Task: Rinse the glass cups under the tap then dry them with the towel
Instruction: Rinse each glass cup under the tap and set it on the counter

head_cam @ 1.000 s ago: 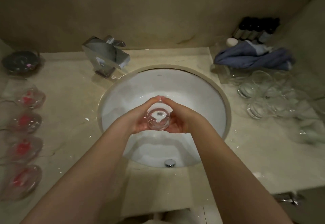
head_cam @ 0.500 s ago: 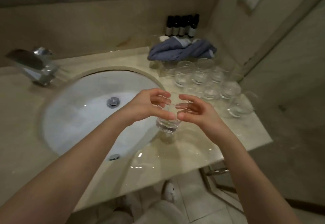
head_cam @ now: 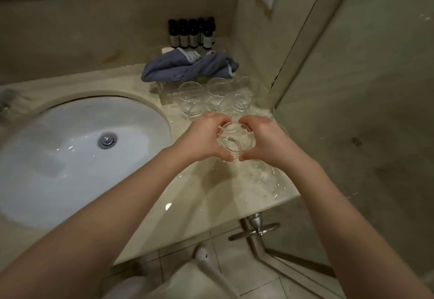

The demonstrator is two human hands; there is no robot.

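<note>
From the head view, I hold one glass cup (head_cam: 235, 142) between both hands over the counter (head_cam: 206, 195), to the right of the sink (head_cam: 77, 157). My left hand (head_cam: 204, 137) curls round its left side and my right hand (head_cam: 265, 140) curls round its right side, thumbs nearly meeting at the near edge. The cup sits upright with its mouth toward me.

By my guess this cup has had its rinse and is on its way to join the other glass cups (head_cam: 216, 97) standing in a cluster just beyond my fingers, toward the wall. I cannot tell whether those are already dried or only rinsed. The blue towel (head_cam: 187, 69) lies bunched behind them, untouched, so drying looks like the part left, at least for the cup in my grip.

A row of dark bottles (head_cam: 191, 33) stands behind the towel against the wall. More glassware, blurred, sits near the counter's right edge under my right wrist. The cluster stands between me and the towel, so reaching over it risks knocking a cup. The tap is out of view.
</note>
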